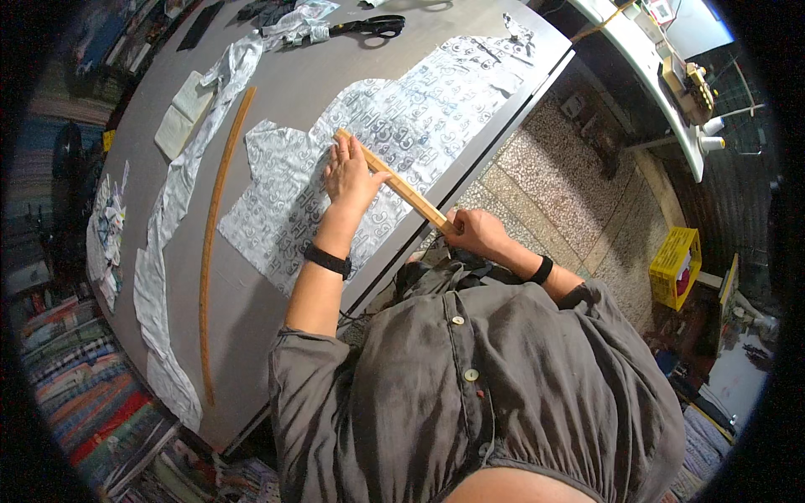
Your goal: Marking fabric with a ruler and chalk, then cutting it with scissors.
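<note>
A wooden ruler [409,192] lies slantwise across a printed light fabric piece [415,126] on the grey table, its near end reaching past the table's edge. My left hand [349,173] lies flat, palm down, on the fabric, with its fingertips and thumb against the ruler near the far end. At the near end, my right hand [475,231] grips the ruler with curled fingers, just off the table's edge. The fabric has a curved, notched outline, and its far end is crumpled near the table's right corner.
Left of the fabric lie a long curved wooden stick [217,207], a crumpled fabric strip [166,214] and an open notebook [183,116]. Black-handled scissors [371,26] rest at the far side. A yellow crate [674,267] stands on the floor at right.
</note>
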### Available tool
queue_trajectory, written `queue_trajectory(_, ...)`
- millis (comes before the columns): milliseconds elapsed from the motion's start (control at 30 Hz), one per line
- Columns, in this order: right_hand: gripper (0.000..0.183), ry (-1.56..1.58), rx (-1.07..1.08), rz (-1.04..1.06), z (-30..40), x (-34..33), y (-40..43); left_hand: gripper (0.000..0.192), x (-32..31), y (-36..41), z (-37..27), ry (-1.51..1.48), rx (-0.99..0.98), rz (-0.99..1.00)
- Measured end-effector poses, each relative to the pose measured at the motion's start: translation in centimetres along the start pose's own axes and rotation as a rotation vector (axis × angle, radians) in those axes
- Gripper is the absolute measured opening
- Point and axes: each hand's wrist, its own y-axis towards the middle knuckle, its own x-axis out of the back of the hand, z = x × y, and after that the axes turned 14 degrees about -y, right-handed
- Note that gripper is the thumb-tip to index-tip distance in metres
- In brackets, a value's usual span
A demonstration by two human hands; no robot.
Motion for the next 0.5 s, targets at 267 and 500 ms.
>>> queue_trajectory(267, 0.038, -0.004, 0.094, -0.015, -0.35, 0.14, 0.09, 0.11, 0.39, -0.07, -0.99, 0.01, 0.05, 0.036)
queue_trajectory(500, 0.038, -0.089, 0.089, 0.039, 0.06, 0.51, 0.34, 0.112, -0.11, -0.07, -0.71, -0.008, 0.05, 0.025)
